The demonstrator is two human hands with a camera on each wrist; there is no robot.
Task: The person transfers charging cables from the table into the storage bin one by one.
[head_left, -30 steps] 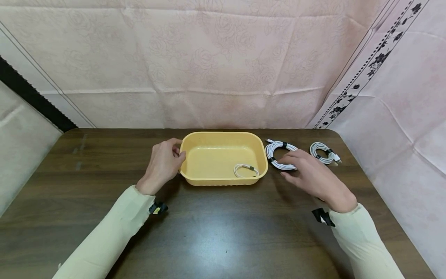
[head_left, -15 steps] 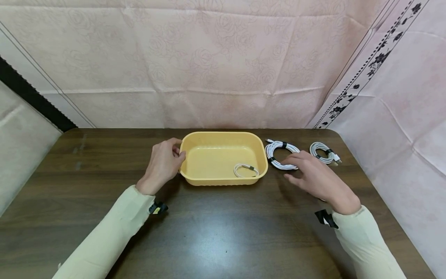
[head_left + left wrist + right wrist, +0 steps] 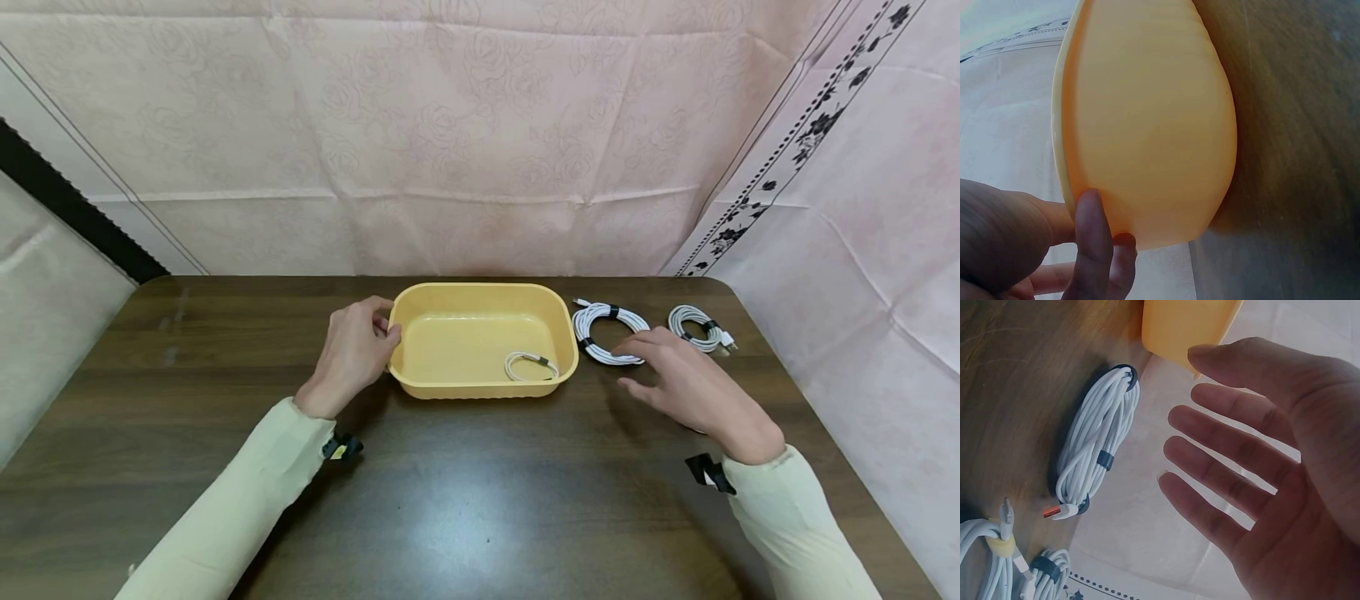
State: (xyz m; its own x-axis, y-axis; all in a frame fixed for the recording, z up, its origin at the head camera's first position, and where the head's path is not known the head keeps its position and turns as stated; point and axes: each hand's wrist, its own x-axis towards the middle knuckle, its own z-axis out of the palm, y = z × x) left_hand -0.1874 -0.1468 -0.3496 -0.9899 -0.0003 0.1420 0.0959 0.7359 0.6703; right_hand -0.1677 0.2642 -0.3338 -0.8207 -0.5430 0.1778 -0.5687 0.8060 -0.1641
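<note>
A yellow plastic tub (image 3: 480, 391) sits near the back of the table, with a small coiled white cable (image 3: 517, 367) inside. My left hand (image 3: 350, 350) pinches its left rim; in the left wrist view, fingers (image 3: 1092, 231) lie against the outer wall. Right of the tub rests a large coiled white cable (image 3: 592, 321) with black ties. Over its near right side hovers my right hand (image 3: 686, 383), holding nothing. The right wrist view shows those fingers (image 3: 1210, 465) spread, apart from the big coil (image 3: 1094, 434).
A smaller coiled white cable (image 3: 686, 317) with a black tie lies at the far right. In the right wrist view, another white cable bundle (image 3: 997, 569) wears a yellow tie; my right hand mostly hides it from the head view. Patterned cloth (image 3: 480, 167) hangs behind the table.
My right hand has drifted slightly to the right, uncovering a little more of the large coiled cable. The left hand and the tub have stayed in place.
</note>
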